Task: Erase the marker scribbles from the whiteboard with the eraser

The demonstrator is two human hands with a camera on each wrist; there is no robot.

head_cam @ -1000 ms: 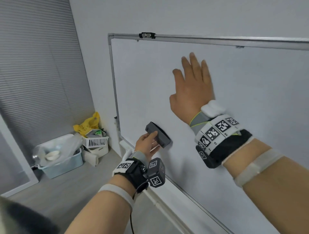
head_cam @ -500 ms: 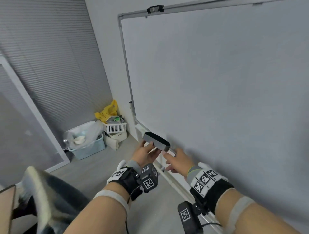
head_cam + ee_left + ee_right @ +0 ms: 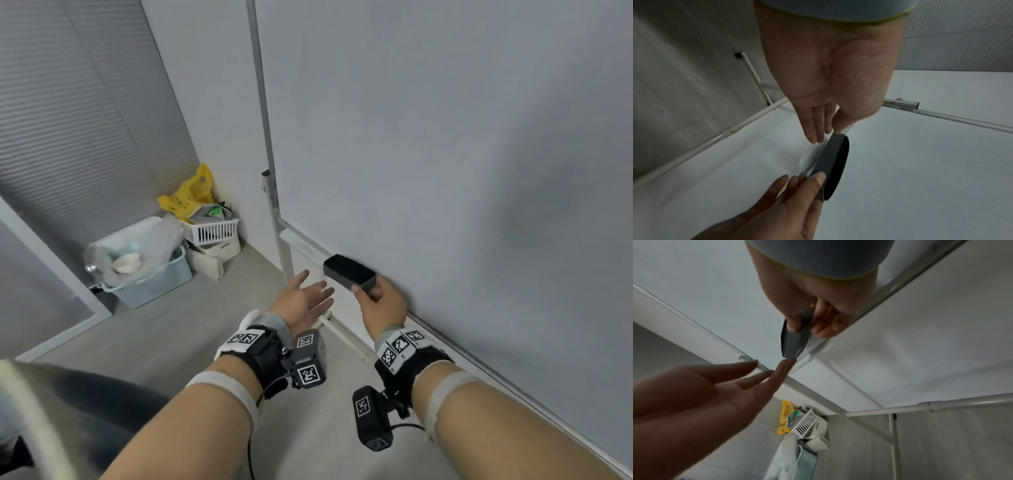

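Observation:
The grey eraser point(image 3: 349, 272), black felt side up, sits in my right hand point(image 3: 380, 301), pinched at its near end between thumb and fingers just in front of the whiteboard's point(image 3: 445, 137) lower edge. The right wrist view shows the same pinch on the eraser point(image 3: 795, 340). My left hand point(image 3: 305, 294) is spread, palm up, just left of the eraser. In the left wrist view its fingers point(image 3: 813, 126) point straight at the eraser's point(image 3: 830, 162) far end, close to it. I see no marker scribbles on the visible board.
The board's tray point(image 3: 301, 240) and white stand pole point(image 3: 284, 253) are beside the hands. In the corner are a light blue tub point(image 3: 150, 284), a white basket point(image 3: 212, 229) and a yellow bag point(image 3: 188, 195). Blinds cover the left wall.
The eraser passed from my left hand to my right, which came down off the board. My left hand has let go and spread. The view has dropped toward the board's lower corner.

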